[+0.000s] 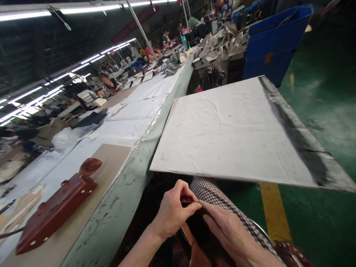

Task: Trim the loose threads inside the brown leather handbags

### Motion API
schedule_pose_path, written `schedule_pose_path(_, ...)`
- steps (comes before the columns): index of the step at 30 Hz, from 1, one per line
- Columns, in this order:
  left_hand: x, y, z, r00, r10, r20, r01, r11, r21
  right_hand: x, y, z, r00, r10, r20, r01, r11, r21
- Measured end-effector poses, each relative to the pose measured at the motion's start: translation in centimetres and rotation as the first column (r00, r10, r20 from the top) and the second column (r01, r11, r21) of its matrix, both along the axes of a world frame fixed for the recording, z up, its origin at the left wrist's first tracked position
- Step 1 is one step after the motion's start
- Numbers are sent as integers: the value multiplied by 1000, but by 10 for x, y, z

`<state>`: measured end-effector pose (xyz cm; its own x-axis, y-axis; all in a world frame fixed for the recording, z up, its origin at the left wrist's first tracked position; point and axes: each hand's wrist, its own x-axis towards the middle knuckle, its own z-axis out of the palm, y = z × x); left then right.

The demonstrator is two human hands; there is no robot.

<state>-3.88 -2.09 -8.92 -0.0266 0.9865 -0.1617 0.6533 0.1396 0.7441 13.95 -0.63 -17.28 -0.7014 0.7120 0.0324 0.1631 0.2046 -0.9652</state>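
Note:
Over my lap, a brown leather piece [198,254] hangs from both hands, its lower part dark and partly hidden. My left hand [175,207] pinches its upper edge between thumb and bent fingers. Against that same edge, close to the left thumb, my right hand [226,226] is closed with its fingertips on the leather. A finished-looking brown leather bag [61,207] with metal studs and a rounded flap lies on the table to the left, apart from my hands.
The long worktable [116,200] has a pale green edge on my left. A white board [222,129] juts out ahead of my knees. Beyond it stand a blue bin [272,48] and a heap of beige pieces [219,42]. Several people work farther back.

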Motion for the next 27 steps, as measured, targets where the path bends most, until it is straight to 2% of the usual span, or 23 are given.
schedule_pose_path(2,2,-1,3,985,82,155,-60,988,-140,-6,4,7,1000,24,3,-23,996,-80)
schedule_pose_path(4,0,-3,8,966,112,231,-59,973,-224,-11,8,13,1000,26,-5,-27,988,-149)
schedule_pose_path(6,-4,-6,12,970,117,215,-62,966,-251,-14,11,15,1000,9,-25,-13,985,-172)
schedule_pose_path(12,-12,-19,19,988,152,5,-147,961,-233,-14,10,13,1000,-21,-2,20,983,-182)
schedule_pose_path(21,-14,-28,16,984,168,55,-150,960,-236,-18,7,6,997,-74,16,76,975,-211)
schedule_pose_path(27,-12,-25,19,985,168,47,-152,958,-243,-17,6,5,995,-95,18,96,988,-122)
